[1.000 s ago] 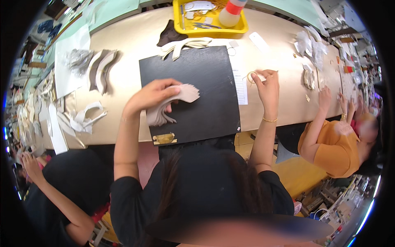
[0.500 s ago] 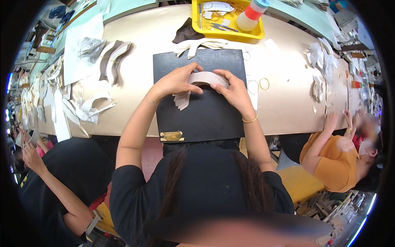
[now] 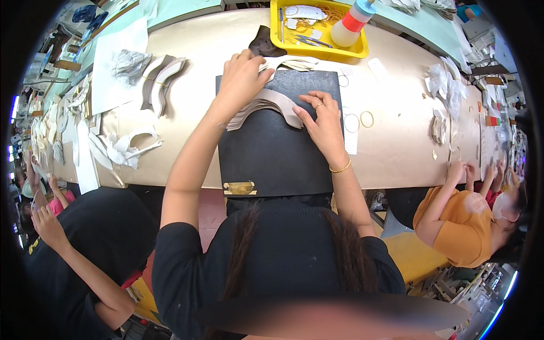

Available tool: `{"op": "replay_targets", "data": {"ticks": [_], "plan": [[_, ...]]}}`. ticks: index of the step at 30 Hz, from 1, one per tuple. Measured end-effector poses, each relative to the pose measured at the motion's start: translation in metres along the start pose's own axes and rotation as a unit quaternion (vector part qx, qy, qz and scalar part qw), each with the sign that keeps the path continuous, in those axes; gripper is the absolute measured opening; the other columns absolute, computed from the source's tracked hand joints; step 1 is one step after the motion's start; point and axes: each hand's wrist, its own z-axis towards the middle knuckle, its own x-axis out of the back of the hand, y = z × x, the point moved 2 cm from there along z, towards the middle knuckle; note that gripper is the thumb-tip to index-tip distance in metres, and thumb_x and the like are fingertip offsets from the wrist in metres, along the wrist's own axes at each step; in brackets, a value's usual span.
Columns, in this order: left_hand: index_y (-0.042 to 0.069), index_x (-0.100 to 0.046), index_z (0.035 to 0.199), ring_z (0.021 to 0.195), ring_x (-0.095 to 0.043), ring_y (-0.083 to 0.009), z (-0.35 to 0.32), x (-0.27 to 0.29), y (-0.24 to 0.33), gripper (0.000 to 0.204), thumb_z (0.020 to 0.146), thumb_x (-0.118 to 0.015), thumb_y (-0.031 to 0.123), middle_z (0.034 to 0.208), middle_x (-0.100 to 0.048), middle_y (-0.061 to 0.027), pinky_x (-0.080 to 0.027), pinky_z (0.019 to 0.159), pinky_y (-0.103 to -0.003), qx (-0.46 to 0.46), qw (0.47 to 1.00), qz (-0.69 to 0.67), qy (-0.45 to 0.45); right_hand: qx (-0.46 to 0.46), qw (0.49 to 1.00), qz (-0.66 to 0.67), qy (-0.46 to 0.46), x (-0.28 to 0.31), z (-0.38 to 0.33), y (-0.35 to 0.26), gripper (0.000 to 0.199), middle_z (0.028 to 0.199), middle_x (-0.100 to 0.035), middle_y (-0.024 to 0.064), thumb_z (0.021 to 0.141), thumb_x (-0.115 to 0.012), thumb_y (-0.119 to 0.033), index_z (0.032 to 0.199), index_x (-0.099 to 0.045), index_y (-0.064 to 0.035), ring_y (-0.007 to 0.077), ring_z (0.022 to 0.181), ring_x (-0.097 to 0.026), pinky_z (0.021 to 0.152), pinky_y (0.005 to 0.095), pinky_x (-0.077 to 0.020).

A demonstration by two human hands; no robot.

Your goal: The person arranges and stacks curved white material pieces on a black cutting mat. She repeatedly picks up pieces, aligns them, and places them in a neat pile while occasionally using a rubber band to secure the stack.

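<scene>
A fanned stack of curved beige cut pieces (image 3: pixel 263 101) lies arched on the black board (image 3: pixel 272 161) in front of me. My left hand (image 3: pixel 243 76) reaches past it to the board's far edge. There its thumb and forefinger close on the left end of a cream strip, part of a loose pile of cream strips (image 3: pixel 297 63); the fingertips are partly hidden. Beside the stack's right end is my right hand (image 3: pixel 324 120), fingers apart, its thumb at the end of the pieces and nothing gripped.
Behind the board stand a yellow tray (image 3: pixel 317 52) with snips, rubber bands and a bottle (image 3: pixel 347 31), and a dark brown scrap (image 3: pixel 263 42). Bundled curved pieces (image 3: pixel 161 85) lie left, rubber bands (image 3: pixel 367 119) right. Co-workers sit at both sides, one in an orange shirt (image 3: pixel 459 226).
My left hand has left the stack and moved away to the cream strips. The stack, held bent between both hands before, now rests fanned on the board. My right hand has loosened.
</scene>
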Motion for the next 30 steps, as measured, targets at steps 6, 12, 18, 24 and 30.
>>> {"op": "replay_targets", "data": {"ticks": [6,12,18,24,30], "plan": [[0.008,-0.076,0.094,0.107,-0.060,-0.0302,0.049,-0.041,0.008,0.035,0.079,-0.076,0.039,0.108,-0.067,-0.0118,-0.042,0.090,-0.047,0.084,0.986,0.117,-0.081,0.013,0.999,0.024,0.023,0.020,-0.015,0.002,0.029,0.121,-0.061,0.0107,0.088,-0.073,-0.024,0.111,-0.071,-0.0070,0.0282,0.115,-0.056,0.100,0.0401,-0.0413],[0.005,-0.070,0.094,0.088,-0.068,-0.0262,0.049,-0.036,0.008,0.022,0.081,-0.076,0.021,0.091,-0.071,-0.0111,-0.051,0.079,-0.038,0.079,0.992,-0.084,-0.060,-0.008,0.996,0.074,0.050,0.036,-0.026,0.012,0.024,0.114,-0.063,0.0090,0.087,-0.072,-0.020,0.109,-0.072,-0.0080,0.0275,0.108,-0.057,0.096,0.0398,-0.0406],[0.004,-0.072,0.103,0.088,-0.067,-0.0269,0.040,-0.032,0.007,0.032,0.084,-0.075,0.031,0.092,-0.070,-0.0132,-0.053,0.078,-0.038,0.065,0.995,-0.069,0.028,0.029,0.993,0.103,0.050,0.034,-0.016,0.004,0.020,0.105,-0.067,0.0096,0.088,-0.071,-0.016,0.105,-0.071,-0.0056,0.0273,0.099,-0.062,0.086,0.0358,-0.0466],[0.005,-0.072,0.094,0.103,-0.065,-0.0333,0.047,-0.055,0.008,0.035,0.079,-0.074,0.037,0.101,-0.069,-0.0165,-0.050,0.085,-0.049,0.076,0.990,0.096,-0.063,0.035,0.992,0.120,0.030,0.033,-0.019,-0.001,0.018,0.100,-0.067,0.0080,0.087,-0.071,-0.018,0.102,-0.072,-0.0078,0.0280,0.098,-0.062,0.088,0.0392,-0.0450],[0.002,-0.064,0.103,0.072,-0.069,-0.0298,0.049,-0.053,0.007,0.032,0.078,-0.075,0.018,0.082,-0.070,-0.0153,-0.053,0.068,-0.041,0.103,0.985,-0.121,-0.064,0.042,0.992,0.107,0.053,0.044,-0.030,0.010,0.017,0.093,-0.069,0.0100,0.089,-0.070,-0.014,0.101,-0.072,-0.0026,0.0250,0.080,-0.066,0.069,0.0325,-0.0512]]}}
